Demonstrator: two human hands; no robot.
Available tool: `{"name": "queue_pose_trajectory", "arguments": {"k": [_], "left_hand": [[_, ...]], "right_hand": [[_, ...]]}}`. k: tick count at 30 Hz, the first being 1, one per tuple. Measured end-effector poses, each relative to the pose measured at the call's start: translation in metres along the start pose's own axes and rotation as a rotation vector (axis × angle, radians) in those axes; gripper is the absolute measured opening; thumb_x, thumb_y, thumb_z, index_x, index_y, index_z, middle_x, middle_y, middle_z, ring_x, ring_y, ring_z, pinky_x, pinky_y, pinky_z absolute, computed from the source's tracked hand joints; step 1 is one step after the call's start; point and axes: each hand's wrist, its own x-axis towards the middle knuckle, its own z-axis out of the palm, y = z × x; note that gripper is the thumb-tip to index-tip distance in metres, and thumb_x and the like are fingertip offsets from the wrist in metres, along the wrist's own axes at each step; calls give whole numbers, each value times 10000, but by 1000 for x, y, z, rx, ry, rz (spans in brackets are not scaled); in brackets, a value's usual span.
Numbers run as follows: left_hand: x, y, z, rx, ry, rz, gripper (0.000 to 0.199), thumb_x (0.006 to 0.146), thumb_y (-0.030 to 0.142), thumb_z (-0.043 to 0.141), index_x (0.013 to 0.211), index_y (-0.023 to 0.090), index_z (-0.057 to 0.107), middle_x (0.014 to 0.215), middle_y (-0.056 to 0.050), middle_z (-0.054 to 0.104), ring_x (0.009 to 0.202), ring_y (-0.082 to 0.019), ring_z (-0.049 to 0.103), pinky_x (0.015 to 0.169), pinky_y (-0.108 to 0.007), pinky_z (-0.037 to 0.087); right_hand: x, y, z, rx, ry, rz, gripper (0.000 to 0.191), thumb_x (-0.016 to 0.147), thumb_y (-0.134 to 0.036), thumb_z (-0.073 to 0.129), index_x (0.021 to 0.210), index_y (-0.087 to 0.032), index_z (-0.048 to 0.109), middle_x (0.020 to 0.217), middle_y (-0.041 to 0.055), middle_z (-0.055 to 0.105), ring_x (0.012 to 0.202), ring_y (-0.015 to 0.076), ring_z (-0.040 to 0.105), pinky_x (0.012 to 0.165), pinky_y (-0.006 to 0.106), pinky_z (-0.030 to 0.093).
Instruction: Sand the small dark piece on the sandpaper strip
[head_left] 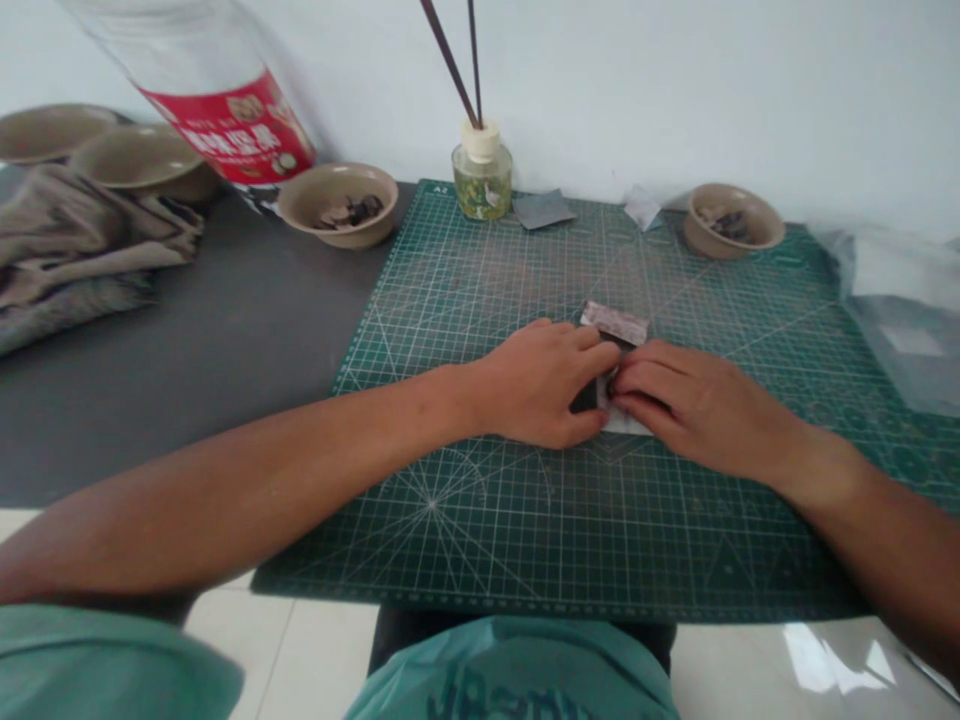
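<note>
My left hand (551, 385) rests low over the green cutting mat, fingers bent and thumb apart, holding down a small sheet that looks like sandpaper (628, 425). The sheet's far end (615, 322) is a pale strip smeared with brown, and its near edge is white. Just right of it, my right hand (686, 395) is closed in a pinch over the sheet, its fingertips almost touching the left hand. A small dark piece shows at those fingertips; most of it is hidden.
On the cutting mat (480, 540) stand a reed diffuser (482, 185), a grey sheet (544, 209), a pale scrap (643, 208) and a bowl of dark bits (731, 245). Another such bowl (337, 235), a large jar (232, 130) and a cloth (82, 235) are left; plastic bags (907, 310) lie right.
</note>
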Motion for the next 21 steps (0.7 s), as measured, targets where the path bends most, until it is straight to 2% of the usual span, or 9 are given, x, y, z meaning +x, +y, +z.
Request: {"name": "queue_pose_trajectory", "arguments": {"k": [3,8,14,19,21], "left_hand": [[0,0,0,12,-10,0,344,977,466,600,1163,178,634,1164,-124,748,1029,-323,723,889,-464,524],[0,0,0,12,2,8,352,986,478,588,1167,181,642,1169,-119,747,1006,-319,724,865,-465,521],[0,-1,1,29,4,6,340,984,469,589,1166,186,636,1156,-119,753,995,-312,725,857,-453,523],[0,0,2,37,1,8,371,997,507,590,1175,186,637,1176,-128,756,1010,-316,726,885,-457,530],[0,-1,2,28,0,9,356,992,492,593,1171,188,635,1174,-126,757,1011,-314,727,881,-452,527]], "right_hand": [[-2,6,-4,-4,1,86,161,1093,-295,600,1006,-238,724,989,82,718,879,269,703,772,406,531],[-5,3,-4,71,-41,-71,203,1112,-254,567,1026,-246,750,1023,72,748,875,234,714,773,372,541],[-3,8,-6,33,-4,19,187,1097,-266,599,1029,-246,771,1067,87,787,928,265,753,799,395,576],[-5,6,-6,62,-37,-135,208,1111,-225,574,1052,-243,772,1055,66,795,898,220,757,788,343,568],[-4,7,-6,10,-19,-125,216,1116,-230,564,1052,-242,770,1051,72,795,900,232,752,790,356,562]]}}
